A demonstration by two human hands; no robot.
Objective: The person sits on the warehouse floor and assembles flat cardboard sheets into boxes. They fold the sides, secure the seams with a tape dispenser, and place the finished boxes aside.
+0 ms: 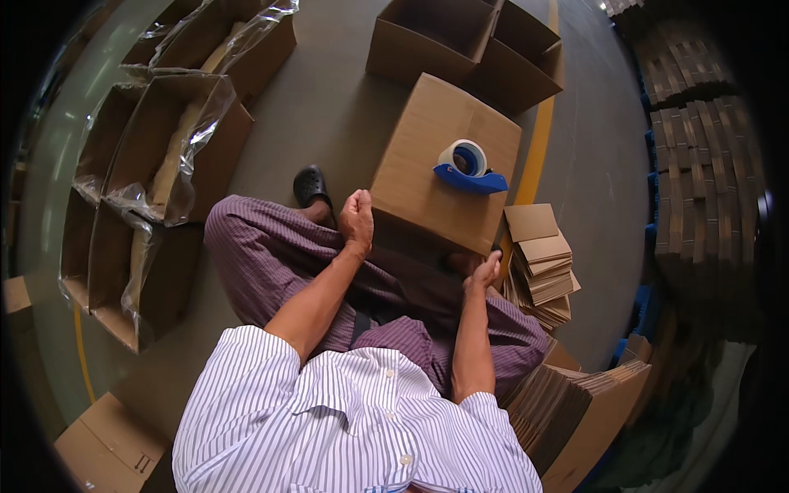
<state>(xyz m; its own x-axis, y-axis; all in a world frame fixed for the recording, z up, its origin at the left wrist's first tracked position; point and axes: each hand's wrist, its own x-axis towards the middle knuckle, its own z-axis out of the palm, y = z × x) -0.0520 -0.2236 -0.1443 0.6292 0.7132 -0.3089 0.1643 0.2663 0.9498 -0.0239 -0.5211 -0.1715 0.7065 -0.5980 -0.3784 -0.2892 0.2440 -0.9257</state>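
Note:
A closed cardboard box (419, 164) stands in front of me, its flat top facing up. On top lies a blue tape dispenser (477, 181) with a roll of clear tape (462, 156). My left hand (356, 220) is closed beside the box's near left corner, touching it or nearly so. At the near right corner, my right hand (483, 271) is closed too, its fingers curled. Whatever either hand may grip is hidden.
Open cardboard boxes lined with clear plastic (173, 148) stand at left. More open boxes (427, 41) are beyond the closed one. Folded cardboard pieces (542, 255) and flat cartons (567, 411) lie at right, with tall cardboard stacks (707, 172) farther off. A yellow line (538, 156) crosses the floor.

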